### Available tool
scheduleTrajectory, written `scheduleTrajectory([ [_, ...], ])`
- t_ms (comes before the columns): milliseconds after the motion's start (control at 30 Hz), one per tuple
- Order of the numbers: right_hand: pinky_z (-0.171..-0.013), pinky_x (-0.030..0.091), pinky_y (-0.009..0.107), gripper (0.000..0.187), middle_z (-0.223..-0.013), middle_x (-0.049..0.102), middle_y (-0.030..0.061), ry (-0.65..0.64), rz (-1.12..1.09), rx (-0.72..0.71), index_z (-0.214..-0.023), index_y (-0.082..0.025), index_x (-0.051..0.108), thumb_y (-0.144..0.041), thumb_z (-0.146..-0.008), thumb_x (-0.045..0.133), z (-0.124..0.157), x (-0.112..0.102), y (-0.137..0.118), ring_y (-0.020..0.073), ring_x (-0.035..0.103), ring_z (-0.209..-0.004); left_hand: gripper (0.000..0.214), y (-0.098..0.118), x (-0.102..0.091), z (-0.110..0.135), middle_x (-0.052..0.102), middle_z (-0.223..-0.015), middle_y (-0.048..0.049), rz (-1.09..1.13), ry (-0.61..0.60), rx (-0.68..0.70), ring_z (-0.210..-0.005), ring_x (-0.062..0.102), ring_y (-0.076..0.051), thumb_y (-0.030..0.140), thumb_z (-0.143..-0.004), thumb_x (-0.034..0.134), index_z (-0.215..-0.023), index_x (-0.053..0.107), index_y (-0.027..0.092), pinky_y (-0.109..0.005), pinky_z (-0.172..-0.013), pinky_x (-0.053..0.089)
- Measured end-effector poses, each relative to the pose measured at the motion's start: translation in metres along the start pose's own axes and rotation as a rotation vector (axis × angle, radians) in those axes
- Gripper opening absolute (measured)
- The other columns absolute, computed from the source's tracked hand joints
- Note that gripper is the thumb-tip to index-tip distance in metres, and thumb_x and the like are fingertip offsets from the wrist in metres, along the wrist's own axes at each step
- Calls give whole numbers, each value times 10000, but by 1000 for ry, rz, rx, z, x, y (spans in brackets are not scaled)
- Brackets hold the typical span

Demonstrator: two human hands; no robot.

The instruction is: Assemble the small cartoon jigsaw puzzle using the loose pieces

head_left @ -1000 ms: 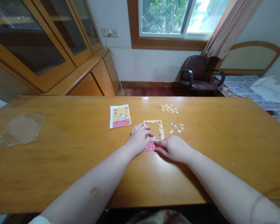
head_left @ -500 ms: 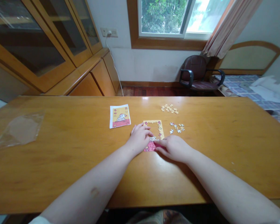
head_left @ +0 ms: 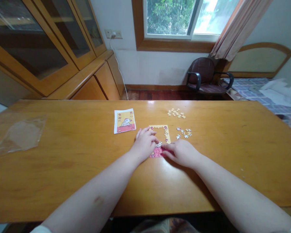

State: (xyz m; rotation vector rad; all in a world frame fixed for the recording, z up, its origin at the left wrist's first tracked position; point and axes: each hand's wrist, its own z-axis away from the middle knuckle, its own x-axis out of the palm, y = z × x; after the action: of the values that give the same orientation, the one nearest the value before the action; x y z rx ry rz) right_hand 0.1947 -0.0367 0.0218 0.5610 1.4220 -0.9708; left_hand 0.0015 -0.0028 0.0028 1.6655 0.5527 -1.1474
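A small jigsaw puzzle (head_left: 157, 152) lies flat on the table, with a yellow border around a bare gap in its upper middle and joined pink pieces along the bottom. My left hand (head_left: 145, 143) rests over its left edge, fingers spread and fingertips on the pieces. From the right, my right hand (head_left: 183, 152) touches the lower part with stretched fingers, index and thumb apart; I see no loose piece between them. Both hands cover parts of the puzzle. Just right of it lie several loose white-and-pink puzzle pieces (head_left: 185, 133).
Farther back lies a pile of yellow puzzle pieces (head_left: 176, 113). A picture card (head_left: 125, 121) with a white animal on yellow and pink is left of the puzzle. A clear plastic bag (head_left: 20, 135) lies at the far left of the wooden table (head_left: 75, 145). Behind stands an armchair (head_left: 205, 76).
My right hand's fingertips have shifted slightly right over the puzzle, showing more of the pink pieces. My left hand stays almost where it was.
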Motion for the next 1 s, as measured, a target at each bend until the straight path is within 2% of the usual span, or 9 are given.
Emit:
scheduleTrajectory([
  [233, -637, 368, 265, 408, -828, 724, 69, -11, 0, 16, -1104, -256, 659, -471, -942, 352, -1, -1, 0, 174, 643, -705, 301, 2, -1, 3, 647, -1166, 8, -56, 2, 61, -1295, 390, -250, 135, -785, 498, -793, 748, 302, -548, -1131, 152],
  [433, -624, 354, 266, 405, -818, 719, 71, -27, 2, 24, -1085, -247, 661, -472, -939, 358, -1, -3, -2, 176, 638, -701, 300, 3, -1, 4, 645, -1168, 8, -66, -21, 60, -1297, 390, -247, 134, -785, 506, -806, 747, 311, -552, -1130, 160],
  [767, -629, 352, 258, 386, -828, 718, 68, -33, 7, 40, -1106, -234, 641, -467, -929, 390, -2, -2, -2, 177, 638, -712, 260, 1, -1, 7, 652, -1146, -26, -96, -11, 133, -1262, 427, -253, 151, -805, 526, -836, 747, 284, -545, -1128, 163],
  [1000, -651, 373, 265, 383, -860, 720, 76, -16, -5, 35, -1122, -235, 635, -462, -928, 395, -1, -2, -2, 180, 646, -735, 282, 2, -1, 7, 647, -1159, -30, -85, -21, 124, -1256, 431, -251, 139, -809, 517, -876, 746, 288, -542, -1126, 175],
])
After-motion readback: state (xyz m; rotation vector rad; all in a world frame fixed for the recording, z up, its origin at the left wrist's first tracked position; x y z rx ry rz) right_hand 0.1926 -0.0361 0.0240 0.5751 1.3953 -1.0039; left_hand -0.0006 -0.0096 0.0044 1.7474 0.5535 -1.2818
